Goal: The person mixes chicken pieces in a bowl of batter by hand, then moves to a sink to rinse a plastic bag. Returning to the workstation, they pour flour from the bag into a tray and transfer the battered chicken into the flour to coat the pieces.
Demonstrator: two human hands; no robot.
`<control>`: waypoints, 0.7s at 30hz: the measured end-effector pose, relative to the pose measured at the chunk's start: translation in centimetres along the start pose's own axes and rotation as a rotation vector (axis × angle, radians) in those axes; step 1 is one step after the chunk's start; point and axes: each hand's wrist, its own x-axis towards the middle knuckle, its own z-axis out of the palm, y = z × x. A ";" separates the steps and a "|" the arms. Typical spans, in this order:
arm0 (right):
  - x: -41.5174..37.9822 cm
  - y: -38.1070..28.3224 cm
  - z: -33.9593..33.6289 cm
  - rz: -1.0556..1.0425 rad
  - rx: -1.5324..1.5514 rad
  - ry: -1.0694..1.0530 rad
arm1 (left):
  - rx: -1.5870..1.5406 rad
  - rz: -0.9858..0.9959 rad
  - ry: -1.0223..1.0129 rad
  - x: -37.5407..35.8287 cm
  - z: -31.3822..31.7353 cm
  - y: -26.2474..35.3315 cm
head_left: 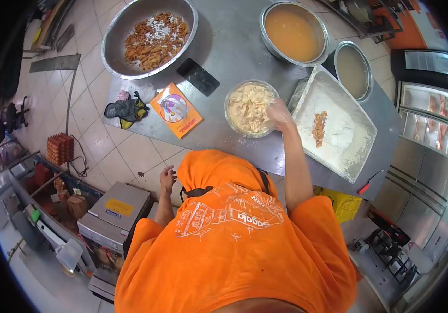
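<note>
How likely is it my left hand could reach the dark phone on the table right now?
Probably yes: the left hand looks empty, and only the flat orange booklet seems to lie between it and the phone, low enough to reach over.

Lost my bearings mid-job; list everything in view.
Table: one, grey, centre
Basin: one, silver, top left
Phone: one, black, beside basin
Leaflet: one, orange, near phone
Bundle: one, black-yellow, near leaflet
Orange liquid bowl: one, silver, top
Cloudy liquid bowl: one, silver, right
Food bowl: one, pale, centre
Powder tray: one, silver, right
Tool: one, red handle, right edge
Fridge: one, black, far right
Tray stack: one, brown, left
Clutter: background, too small
Left hand: one, bare, near waist
Right hand: one, bare, at food bowl
</note>
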 end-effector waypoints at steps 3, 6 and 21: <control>1.0 0.8 1.1 -0.235 -0.533 0.270 | -0.018 -0.005 -0.017 0.2 -0.1 -0.2; 0.6 0.1 2.1 -0.363 -0.804 0.420 | 0.010 -0.012 -0.006 0.2 -0.2 -0.2; 2.6 1.5 5.2 -0.258 -0.937 0.083 | 0.029 -0.002 -0.007 0.3 -0.5 0.5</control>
